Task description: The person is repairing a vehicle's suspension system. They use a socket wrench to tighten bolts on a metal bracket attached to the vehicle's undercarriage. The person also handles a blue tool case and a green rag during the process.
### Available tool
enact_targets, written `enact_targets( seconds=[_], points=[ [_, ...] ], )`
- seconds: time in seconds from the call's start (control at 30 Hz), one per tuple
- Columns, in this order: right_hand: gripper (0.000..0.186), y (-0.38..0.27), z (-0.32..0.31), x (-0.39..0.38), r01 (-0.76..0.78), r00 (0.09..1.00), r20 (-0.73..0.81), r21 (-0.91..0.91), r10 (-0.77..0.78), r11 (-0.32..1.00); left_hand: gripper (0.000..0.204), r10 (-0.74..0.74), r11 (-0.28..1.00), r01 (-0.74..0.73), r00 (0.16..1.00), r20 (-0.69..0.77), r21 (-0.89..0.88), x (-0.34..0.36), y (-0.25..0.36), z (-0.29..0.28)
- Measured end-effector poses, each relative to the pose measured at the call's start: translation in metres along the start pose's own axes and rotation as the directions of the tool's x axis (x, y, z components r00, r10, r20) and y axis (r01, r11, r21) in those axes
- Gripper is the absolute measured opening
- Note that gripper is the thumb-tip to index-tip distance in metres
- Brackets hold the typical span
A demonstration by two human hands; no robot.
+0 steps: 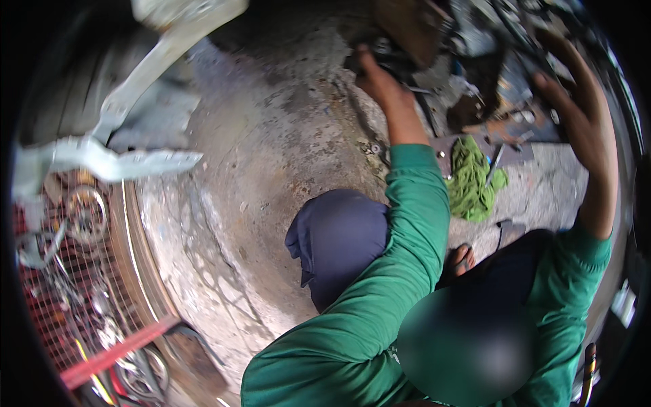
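My left hand (385, 88) reaches out at the upper middle, thumb up, its fingers curled round a dark part I cannot make out. A brown, rusty-looking metal piece (410, 30) is just beyond it. At the upper right my right hand (584, 119) is raised with thumb and fingers apart and nothing visible in it. Between the hands lies a jumble of dark, greasy metal parts (475, 112). A green cloth (469, 182) is crumpled below them, with a slim metal tool (495, 165) resting against it.
I squat on a worn concrete floor (251, 136), my knee (342, 237) in dark trousers at the middle. Pale bent metal brackets (108, 159) jut in at upper left. Beyond a red metal mesh gate (61, 325) at lower left are motorcycles (112, 325).
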State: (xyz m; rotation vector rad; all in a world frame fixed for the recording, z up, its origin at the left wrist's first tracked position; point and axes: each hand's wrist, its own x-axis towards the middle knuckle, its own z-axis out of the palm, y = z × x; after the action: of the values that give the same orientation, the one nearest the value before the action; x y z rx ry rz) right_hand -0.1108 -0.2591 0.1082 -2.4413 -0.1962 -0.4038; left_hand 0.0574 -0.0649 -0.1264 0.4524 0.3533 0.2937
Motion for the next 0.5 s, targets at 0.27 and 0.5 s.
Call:
enact_targets(
  seconds=[0.27, 0.5],
  points=[
    [0.061, -0.008, -0.002, 0.002, -0.025, 1.000, 0.016, -0.066, 0.026, 0.997, 0.083, 0.008, 0.999, -0.015, 0.987, -0.161, -0.042, -0.021, 0.010, 0.016],
    [0.066, -0.019, 0.000, 0.004, -0.059, 0.995, 0.078, -0.120, 0.068, 0.991, 0.085, 0.034, 0.999, -0.037, 0.987, -0.155, -0.013, -0.018, 0.010, 0.011]
  ],
)
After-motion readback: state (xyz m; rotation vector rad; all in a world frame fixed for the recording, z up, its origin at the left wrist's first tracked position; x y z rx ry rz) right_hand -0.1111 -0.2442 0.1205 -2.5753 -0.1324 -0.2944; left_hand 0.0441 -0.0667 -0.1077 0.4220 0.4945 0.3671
